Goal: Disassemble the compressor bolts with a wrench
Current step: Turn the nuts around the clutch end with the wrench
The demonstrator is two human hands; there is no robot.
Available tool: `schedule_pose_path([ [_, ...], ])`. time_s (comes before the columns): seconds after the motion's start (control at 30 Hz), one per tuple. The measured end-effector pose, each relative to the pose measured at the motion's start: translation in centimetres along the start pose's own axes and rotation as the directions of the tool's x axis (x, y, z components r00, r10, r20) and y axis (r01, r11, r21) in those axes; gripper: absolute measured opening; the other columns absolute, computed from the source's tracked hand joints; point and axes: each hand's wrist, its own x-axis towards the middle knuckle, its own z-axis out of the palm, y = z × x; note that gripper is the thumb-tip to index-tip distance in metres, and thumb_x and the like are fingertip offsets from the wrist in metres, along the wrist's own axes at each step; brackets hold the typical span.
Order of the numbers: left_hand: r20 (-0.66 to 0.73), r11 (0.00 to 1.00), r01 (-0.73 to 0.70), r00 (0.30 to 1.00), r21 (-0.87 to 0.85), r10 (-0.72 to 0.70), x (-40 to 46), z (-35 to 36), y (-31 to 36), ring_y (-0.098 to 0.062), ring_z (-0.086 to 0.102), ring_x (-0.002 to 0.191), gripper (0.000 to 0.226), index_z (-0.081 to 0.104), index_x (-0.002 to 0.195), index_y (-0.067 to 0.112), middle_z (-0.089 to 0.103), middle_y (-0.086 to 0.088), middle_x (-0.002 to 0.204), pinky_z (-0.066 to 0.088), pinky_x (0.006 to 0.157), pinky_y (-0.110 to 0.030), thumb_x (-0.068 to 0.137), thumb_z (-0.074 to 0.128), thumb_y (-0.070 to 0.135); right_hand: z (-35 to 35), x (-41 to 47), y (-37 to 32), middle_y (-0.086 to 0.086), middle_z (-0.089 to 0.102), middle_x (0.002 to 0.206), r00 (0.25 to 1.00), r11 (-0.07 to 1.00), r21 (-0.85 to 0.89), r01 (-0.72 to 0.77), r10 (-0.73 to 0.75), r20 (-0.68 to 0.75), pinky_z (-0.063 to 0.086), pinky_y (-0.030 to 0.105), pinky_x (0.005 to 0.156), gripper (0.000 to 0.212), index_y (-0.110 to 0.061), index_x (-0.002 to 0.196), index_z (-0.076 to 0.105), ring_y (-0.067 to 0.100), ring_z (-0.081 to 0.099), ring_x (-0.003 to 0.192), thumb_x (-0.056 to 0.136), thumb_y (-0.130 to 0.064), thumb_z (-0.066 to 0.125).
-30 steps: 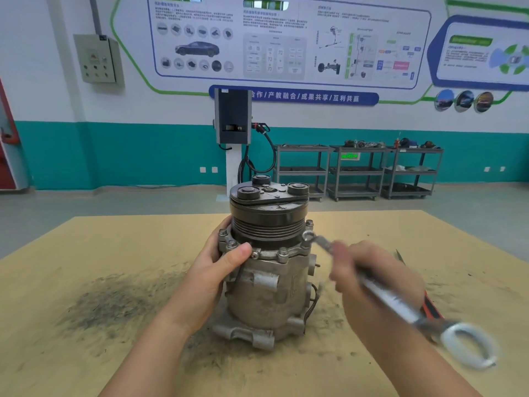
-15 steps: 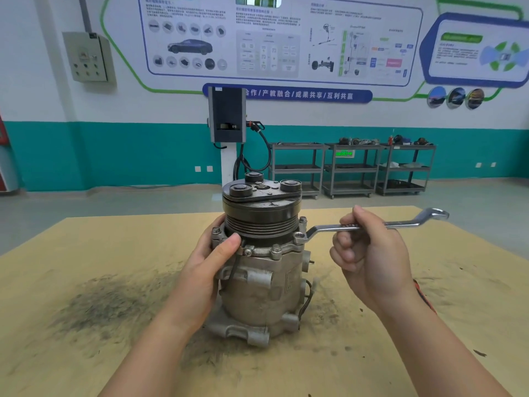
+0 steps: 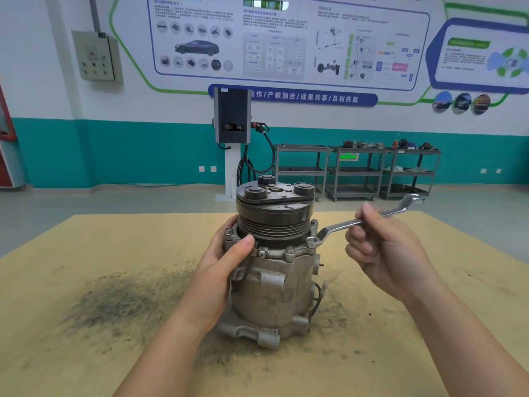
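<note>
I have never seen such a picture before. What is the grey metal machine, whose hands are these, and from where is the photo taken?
The picture comes from a camera worn on a person's head, looking down at their own two hands. The grey object is a car air-conditioning compressor, standing upright on a yellowish workbench that has dark smudges. The left hand holds the compressor steady by its side. The right hand has its grip around a metal wrench, whose ring end sits on a bolt at the compressor's flange. Behind are shelving carts and wall posters.
</note>
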Motion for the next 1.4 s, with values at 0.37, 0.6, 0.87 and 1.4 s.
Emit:
schedule_pose_path([
  [0.37,-0.008,0.999,0.0,1.0,-0.053,-0.001,0.3,-0.3,-0.5,-0.017,0.065,0.115,0.066,0.053,0.136,0.029,0.067,0.003,0.127,0.048,0.092,-0.036,0.073,0.072,0.037,3.0,-5.6,2.7,-0.001,0.051,0.06,0.467,-0.216,-0.622,0.752,-0.492,0.735,0.034,0.017,0.05,0.031,-0.006,0.075,0.068,0.013,0.043,0.053,0.088,-0.033,0.065],
  [0.6,0.021,1.0,-0.016,1.0,0.027,0.015,0.6,-0.8,-0.8,-0.013,0.06,0.122,0.085,0.053,0.135,0.04,0.065,0.009,0.13,0.044,0.104,-0.04,0.059,0.083,0.062,4.0,-5.5,0.7,-0.006,0.058,0.064,0.56,0.227,-0.681,0.696,-0.765,0.318,0.041,0.014,0.049,0.023,-0.023,0.08,0.058,0.005,0.054,0.051,0.098,-0.033,0.049],
  [0.87,0.012,0.988,-0.097,0.995,0.117,0.096,0.7,-0.9,-0.7,-0.001,0.06,0.117,0.057,0.059,0.111,0.064,0.065,0.022,0.125,0.052,0.089,-0.02,0.057,0.078,0.071,2.6,-3.0,0.1,0.006,0.052,0.05,0.924,0.949,-0.157,0.272,-0.304,-0.234,0.034,0.022,0.04,0.032,-0.006,0.075,0.06,0.015,0.045,0.04,0.101,-0.012,0.042],
  [1.4,-0.133,0.976,-0.157,0.975,0.149,0.178,1.1,-0.9,-1.4,0.0,0.061,0.116,0.066,0.059,0.133,0.032,0.068,0.019,0.121,0.049,0.098,-0.027,0.076,0.068,0.064,0.2,-3.8,3.6,0.007,0.061,0.062,0.904,0.894,-0.195,0.404,-0.423,-0.066,0.046,0.022,0.049,0.021,-0.019,0.077,0.07,0.018,0.054,0.051,0.084,-0.038,0.066],
])
